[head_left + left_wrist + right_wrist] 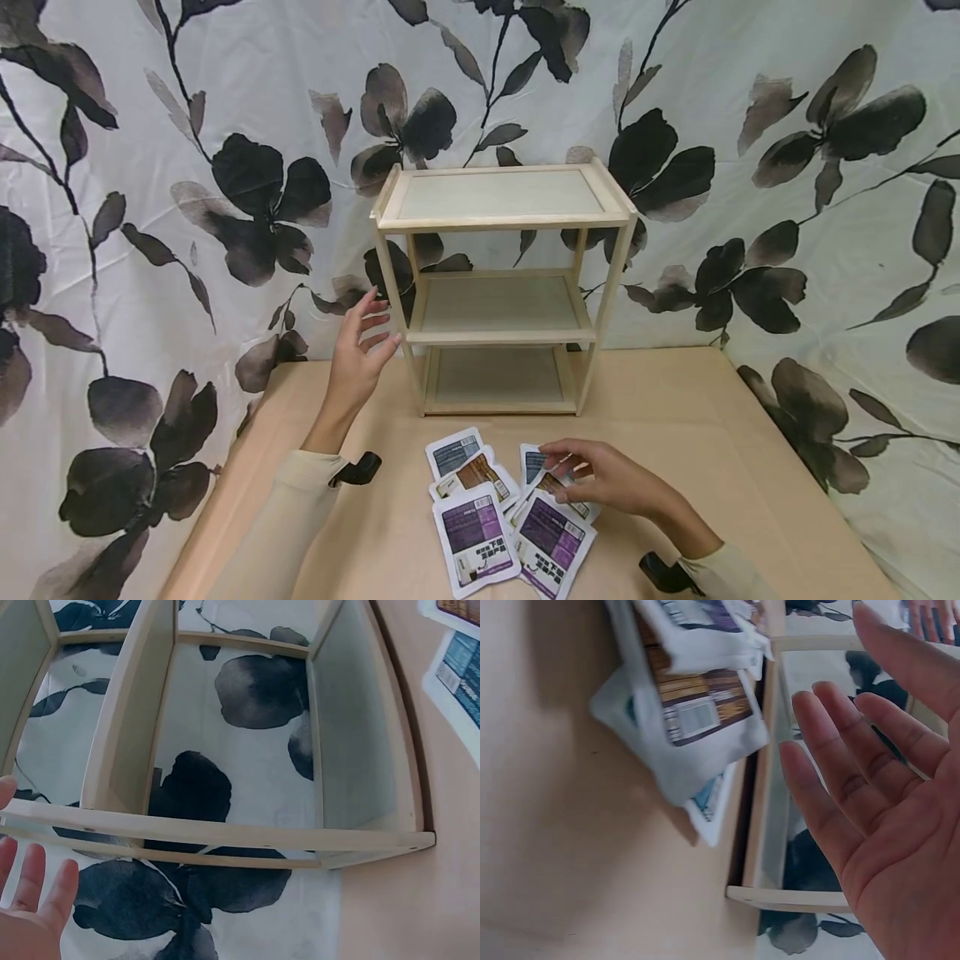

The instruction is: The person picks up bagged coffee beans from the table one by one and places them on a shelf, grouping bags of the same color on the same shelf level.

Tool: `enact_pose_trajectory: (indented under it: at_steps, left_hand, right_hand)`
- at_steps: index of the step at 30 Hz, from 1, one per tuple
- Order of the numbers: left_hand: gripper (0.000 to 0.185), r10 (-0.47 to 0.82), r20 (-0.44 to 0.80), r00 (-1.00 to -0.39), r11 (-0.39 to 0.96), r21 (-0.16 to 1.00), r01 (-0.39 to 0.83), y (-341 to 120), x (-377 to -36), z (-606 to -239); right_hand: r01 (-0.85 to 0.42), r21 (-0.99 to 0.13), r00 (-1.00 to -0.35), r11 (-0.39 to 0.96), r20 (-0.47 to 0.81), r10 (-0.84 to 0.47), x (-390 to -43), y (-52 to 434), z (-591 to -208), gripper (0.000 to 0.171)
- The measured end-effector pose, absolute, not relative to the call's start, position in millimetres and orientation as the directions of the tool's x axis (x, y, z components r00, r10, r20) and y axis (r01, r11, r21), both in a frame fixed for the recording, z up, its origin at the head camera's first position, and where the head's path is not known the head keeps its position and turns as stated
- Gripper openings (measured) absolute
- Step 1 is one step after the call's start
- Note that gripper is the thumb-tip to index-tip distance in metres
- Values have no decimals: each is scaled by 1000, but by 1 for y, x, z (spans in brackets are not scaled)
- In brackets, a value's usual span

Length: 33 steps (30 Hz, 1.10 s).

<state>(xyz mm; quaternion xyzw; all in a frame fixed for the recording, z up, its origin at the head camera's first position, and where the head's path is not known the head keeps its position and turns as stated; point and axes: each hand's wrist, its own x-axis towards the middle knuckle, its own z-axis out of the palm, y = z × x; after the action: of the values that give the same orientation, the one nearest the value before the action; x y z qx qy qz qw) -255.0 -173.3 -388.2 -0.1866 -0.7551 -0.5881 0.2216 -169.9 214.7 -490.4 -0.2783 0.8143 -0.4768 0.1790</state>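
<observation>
A pale wooden three-tier shelf (498, 283) stands at the back of the tan table (675, 417), all its tiers bare. Several flat white sachets lie fanned out in front of it: a blue one (453, 454), a brown one (474, 475) and two purple ones (476, 537) (552, 543). My left hand (367, 333) is raised beside the shelf's left post, fingers spread, touching nothing. My right hand (577, 467) hovers just over the right-hand sachets with relaxed fingers. In the right wrist view its palm (877, 795) is empty, with the sachets (690, 712) beyond it.
A white cloth with large dark flowers (825, 208) hangs behind the table and down both sides. The left wrist view looks through the shelf frame (225, 836), with my left fingers (34, 889) at the lower left. Bare tabletop lies either side of the sachets.
</observation>
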Motion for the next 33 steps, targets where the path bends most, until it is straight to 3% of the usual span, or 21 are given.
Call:
enact_pose_trajectory:
  at_steps: [17,28,33]
  left_hand:
    - [65,47,524,-850,178,833,524,-165,-269,-378]
    - [60,38,521,-853,177,836,519,-161,-271,-378]
    - [60,39,524,-851,180,834,522,-159,-270,-378]
  right_hand:
    - [-232,-869,-761,437,-117,-638,-163,216,-512,56]
    - [-366,-833,-723,414,-25,-690,-148,203,-528,69]
    - [-346,-832,-757,434,-27,-653,-147,199,-530,64]
